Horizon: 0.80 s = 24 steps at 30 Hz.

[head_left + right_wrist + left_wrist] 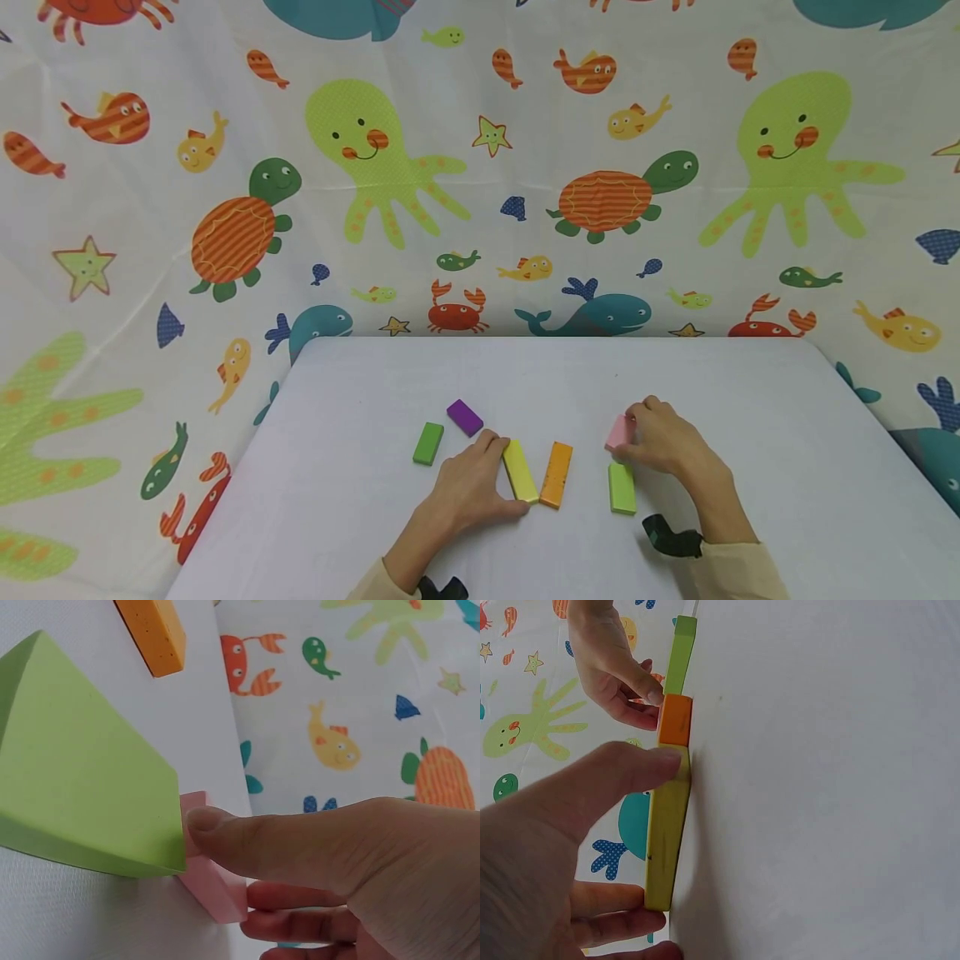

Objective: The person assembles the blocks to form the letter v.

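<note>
My left hand [468,483] holds a long yellow block [521,471] by its two ends, thumb at the near end and fingers at the far end. An orange block [556,475] with dark specks lies just right of it, their near ends close together. Farther right, my right hand [667,437] pinches a pink block [618,433] between thumb and fingers, partly covering it. A light green block [622,488] lies just in front of the pink one. In the right wrist view, the light green block [90,765] hides part of the pink block [214,889].
To the left of my left hand lie a green block [428,443] and a purple block [465,417]. All rest on a white table [315,500]. Behind it hangs a cloth [465,150] printed with sea animals. Black straps with camera mounts [671,537] sit at the wrists.
</note>
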### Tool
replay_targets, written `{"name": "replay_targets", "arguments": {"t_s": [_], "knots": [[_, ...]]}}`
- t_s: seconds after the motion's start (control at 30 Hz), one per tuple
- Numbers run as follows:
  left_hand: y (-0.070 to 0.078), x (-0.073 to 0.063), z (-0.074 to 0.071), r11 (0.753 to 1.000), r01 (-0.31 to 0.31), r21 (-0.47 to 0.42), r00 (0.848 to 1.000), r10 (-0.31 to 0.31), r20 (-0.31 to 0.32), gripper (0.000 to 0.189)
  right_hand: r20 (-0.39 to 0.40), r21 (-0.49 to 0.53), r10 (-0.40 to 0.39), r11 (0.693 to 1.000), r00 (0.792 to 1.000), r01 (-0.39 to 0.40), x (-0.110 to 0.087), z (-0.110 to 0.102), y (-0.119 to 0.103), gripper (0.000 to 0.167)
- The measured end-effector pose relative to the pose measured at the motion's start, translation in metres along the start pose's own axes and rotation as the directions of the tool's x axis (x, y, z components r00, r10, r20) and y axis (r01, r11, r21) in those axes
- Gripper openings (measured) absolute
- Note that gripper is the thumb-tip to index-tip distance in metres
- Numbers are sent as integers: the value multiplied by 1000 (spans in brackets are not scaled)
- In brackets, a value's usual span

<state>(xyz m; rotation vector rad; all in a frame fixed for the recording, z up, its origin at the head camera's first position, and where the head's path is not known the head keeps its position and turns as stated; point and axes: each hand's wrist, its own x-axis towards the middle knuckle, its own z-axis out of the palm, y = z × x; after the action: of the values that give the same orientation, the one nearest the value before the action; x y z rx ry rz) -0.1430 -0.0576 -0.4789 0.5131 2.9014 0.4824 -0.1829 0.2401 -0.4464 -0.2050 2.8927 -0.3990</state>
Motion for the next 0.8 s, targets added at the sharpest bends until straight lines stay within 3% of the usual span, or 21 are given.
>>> {"name": "replay_targets", "arguments": {"t_s": [0.8], "knots": [[0,0,0,1000,2,10,1000,-2,3,92,-1,80,-18,997,1000,18,7,11,-3,67]]}}
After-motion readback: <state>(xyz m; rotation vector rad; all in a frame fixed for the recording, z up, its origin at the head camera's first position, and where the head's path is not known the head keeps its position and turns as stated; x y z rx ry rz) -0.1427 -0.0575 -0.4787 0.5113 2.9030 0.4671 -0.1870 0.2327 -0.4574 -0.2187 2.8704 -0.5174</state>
